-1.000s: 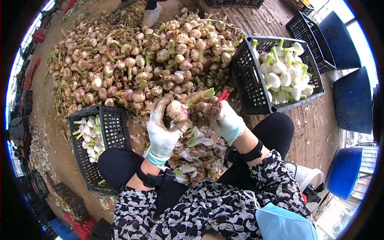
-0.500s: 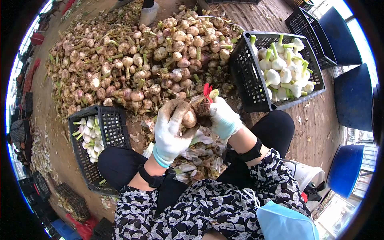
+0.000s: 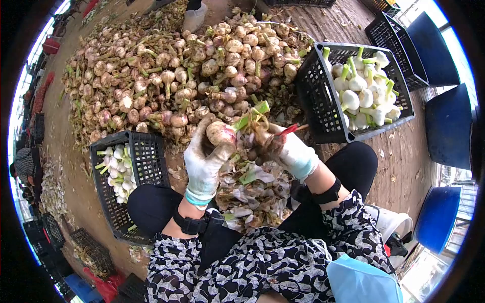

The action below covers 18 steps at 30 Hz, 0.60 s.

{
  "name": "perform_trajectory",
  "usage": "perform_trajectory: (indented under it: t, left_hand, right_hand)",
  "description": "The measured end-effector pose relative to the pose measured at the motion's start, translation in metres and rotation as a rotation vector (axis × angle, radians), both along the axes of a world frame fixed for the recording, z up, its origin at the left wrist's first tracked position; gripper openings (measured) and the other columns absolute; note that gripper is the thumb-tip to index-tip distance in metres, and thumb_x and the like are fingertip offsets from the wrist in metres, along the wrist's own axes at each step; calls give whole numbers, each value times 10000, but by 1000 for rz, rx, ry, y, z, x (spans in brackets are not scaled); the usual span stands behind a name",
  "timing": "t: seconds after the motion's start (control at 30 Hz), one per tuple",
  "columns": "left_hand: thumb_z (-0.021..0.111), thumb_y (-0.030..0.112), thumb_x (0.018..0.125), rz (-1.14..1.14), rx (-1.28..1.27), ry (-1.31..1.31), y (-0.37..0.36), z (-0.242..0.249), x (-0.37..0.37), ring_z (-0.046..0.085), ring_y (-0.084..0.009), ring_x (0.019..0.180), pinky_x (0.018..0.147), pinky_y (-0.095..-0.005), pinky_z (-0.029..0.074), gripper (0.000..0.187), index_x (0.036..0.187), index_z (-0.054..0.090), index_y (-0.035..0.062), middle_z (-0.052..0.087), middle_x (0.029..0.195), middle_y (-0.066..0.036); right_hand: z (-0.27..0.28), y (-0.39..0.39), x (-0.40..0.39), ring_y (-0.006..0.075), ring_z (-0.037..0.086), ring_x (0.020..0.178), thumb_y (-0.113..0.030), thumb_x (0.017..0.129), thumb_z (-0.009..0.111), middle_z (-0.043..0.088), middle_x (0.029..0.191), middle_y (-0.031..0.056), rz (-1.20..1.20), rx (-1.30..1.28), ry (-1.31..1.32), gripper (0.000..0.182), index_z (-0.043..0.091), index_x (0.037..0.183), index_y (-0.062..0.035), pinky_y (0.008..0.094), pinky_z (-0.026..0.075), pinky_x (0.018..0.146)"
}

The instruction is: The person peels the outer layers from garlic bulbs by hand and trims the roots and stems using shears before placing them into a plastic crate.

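Note:
My left hand [image 3: 204, 161], in a soiled white glove, is wrapped round a garlic bulb [image 3: 221, 133] whose green stem [image 3: 251, 116] points up and right. My right hand [image 3: 289, 150], also gloved, is closed at the stem side, with loose peeled skin and a small red-ended tool [image 3: 289, 130] at its fingers; the tool's working end is hidden. Beneath both hands lie peeled skins [image 3: 252, 189]. Ahead spreads a heap of unpeeled garlic [image 3: 166, 76].
A black crate [image 3: 331, 130] of clean white bulbs stands at the right, a smaller-looking one [image 3: 146, 160] at the left. Blue tubs [image 3: 437, 218] line the right side. A person's boot [image 3: 194, 18] shows beyond the heap; another person [image 3: 24, 164] is at the far left.
My hands have moved apart. The bulb in my left hand now shows its stem and a reddish patch, and the red-ended tool has tipped from upright to pointing right.

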<state>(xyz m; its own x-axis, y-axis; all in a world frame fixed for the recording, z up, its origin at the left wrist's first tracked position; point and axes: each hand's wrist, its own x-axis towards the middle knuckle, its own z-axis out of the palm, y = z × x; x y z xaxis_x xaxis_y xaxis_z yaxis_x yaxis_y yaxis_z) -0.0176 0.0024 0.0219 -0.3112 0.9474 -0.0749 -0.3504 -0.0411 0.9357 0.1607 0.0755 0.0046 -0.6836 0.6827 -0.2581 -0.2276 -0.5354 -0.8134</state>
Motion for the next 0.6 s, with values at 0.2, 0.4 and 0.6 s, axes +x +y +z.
perform_trajectory:
  t: [0.2, 0.4, 0.6]
  left_hand:
    - [806, 174, 695, -33, 119, 497, 3, -11, 1, 551, -191, 1005, 893, -311, 457, 758, 1287, 403, -73, 549, 1140, -123]
    - [748, 232, 766, -74, -25, 90, 5, -1, 15, 557, -192, 1011, 892, -308, 451, 750, 1303, 356, -114, 566, 1131, -140]
    - [549, 383, 903, -90, -125, -137, 5, -19, 13, 585, -149, 906, 826, -256, 458, 606, 1274, 420, -78, 605, 1017, -90]
  right_hand:
    - [-18, 3, -9, 93, 546, 732, -179, 857, 538, 610, 813, 84, -108, 686, -239, 242, 614, 1003, -2, 256, 468, 685]
    - [4, -1, -18, 106, 482, 685, -28, 762, 605, 598, 727, 89, -304, 450, -457, 177, 593, 933, 16, 291, 452, 636]
    - [-6, 4, -14, 95, 496, 697, 18, 765, 528, 621, 751, 60, -282, 465, -469, 218, 607, 967, -4, 258, 449, 651]
